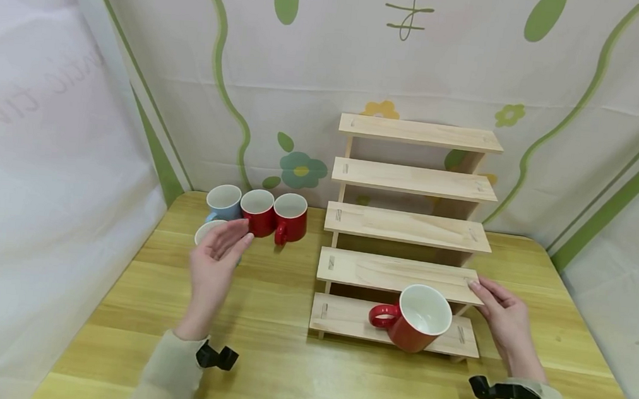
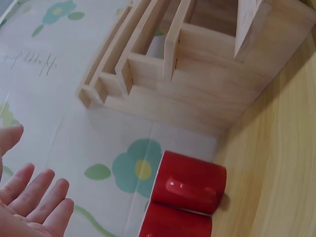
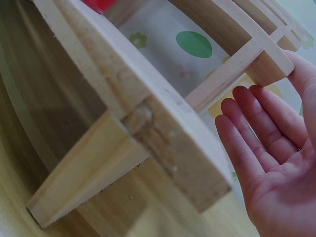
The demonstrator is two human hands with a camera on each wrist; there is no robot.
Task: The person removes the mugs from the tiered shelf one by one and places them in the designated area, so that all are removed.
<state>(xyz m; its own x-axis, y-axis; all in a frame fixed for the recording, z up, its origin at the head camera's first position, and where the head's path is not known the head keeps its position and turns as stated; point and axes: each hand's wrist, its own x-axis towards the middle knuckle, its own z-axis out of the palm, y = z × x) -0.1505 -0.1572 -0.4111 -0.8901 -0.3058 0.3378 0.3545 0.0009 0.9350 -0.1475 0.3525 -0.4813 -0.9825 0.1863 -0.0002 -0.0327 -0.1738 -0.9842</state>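
My left hand hovers beside the mugs at the left, holding nothing, its fingers apart from the thumb. Partly behind it are a blue mug and another white-lined mug. Two red mugs stand side by side just beyond; both show in the left wrist view. My right hand pinches the right end of a wooden stepped rack's second-lowest board, thumb on top, fingers beneath, as the right wrist view shows. On the lowest board sits a red mug, handle pointing left.
The rack has several stepped boards, its top board standing highest at the back. All stands on a wood-grain table. A white cloth printed with flowers hangs behind, and more cloth lines both sides.
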